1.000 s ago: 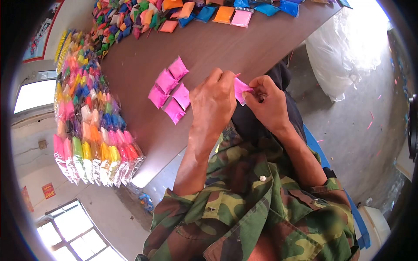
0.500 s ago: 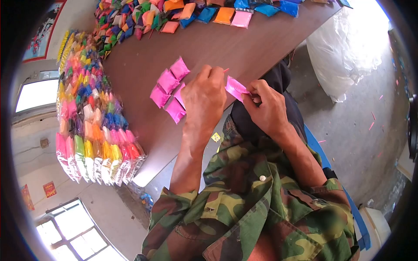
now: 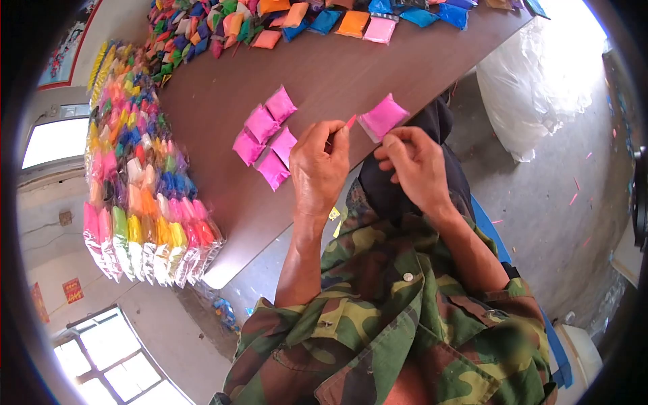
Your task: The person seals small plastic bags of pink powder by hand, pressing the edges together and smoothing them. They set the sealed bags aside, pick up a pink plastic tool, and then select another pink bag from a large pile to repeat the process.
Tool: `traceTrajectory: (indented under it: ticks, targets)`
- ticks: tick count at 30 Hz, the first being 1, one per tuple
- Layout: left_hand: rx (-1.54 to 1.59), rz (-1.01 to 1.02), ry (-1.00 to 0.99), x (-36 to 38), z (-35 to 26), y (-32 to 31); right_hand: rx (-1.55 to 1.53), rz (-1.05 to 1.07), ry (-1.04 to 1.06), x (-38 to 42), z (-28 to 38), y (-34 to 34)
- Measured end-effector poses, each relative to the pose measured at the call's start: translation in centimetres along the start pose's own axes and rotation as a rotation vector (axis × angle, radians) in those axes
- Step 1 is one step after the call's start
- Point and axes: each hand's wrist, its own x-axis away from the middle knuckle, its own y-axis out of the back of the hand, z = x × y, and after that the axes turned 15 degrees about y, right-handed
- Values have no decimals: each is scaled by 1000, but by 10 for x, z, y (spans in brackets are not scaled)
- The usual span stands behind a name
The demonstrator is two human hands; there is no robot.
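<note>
My left hand [image 3: 321, 156] is closed, with a thin pinkish-red strip [image 3: 352, 121] pinched between thumb and forefinger. Just right of the strip is a small clear packet of bright pink material [image 3: 383, 116], its flat face turned up near the table's edge. At the packet's lower edge, my right hand [image 3: 416, 165] has its thumb and fingers curled together, apparently gripping the film; the exact contact is partly hidden. To the left of my left hand, several similar pink packets [image 3: 262, 124] lie in two short rows on the brown table [image 3: 216, 94].
Many coloured packets [image 3: 223, 27] are heaped along the table's far side. Bagged bundles of coloured packets [image 3: 145, 202] line its left edge. A large translucent plastic bag [image 3: 513, 88] stands on the right, beside the grey floor [image 3: 560, 196], where small red scraps lie.
The pink packet has turned from a tilted, folded-looking position to show its broad face. My left hand has rotated, so its pinched strip shows more. My right hand's fingers have shifted slightly.
</note>
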Motion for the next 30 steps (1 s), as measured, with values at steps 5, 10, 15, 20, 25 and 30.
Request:
traceTrajectory:
  ticks: [5, 10, 15, 20, 25, 30]
  targets:
    - [36, -25, 33, 3, 11, -6, 447, 83, 473, 3, -3, 15]
    - [92, -46, 5, 3, 4, -27, 818, 92, 1028, -38, 10, 19]
    - [44, -37, -64, -10, 6, -43, 940, 205, 1098, -48, -11, 20]
    - [-129, -50, -86, -29, 15, -39, 939, 175, 1104, -46, -13, 19]
    - [-11, -50, -118, -31, -5, -32, 932, 162, 1088, -48, -13, 19]
    - [-168, -15, -197, -38, 1, -47, 917, 149, 1088, -49, -13, 18]
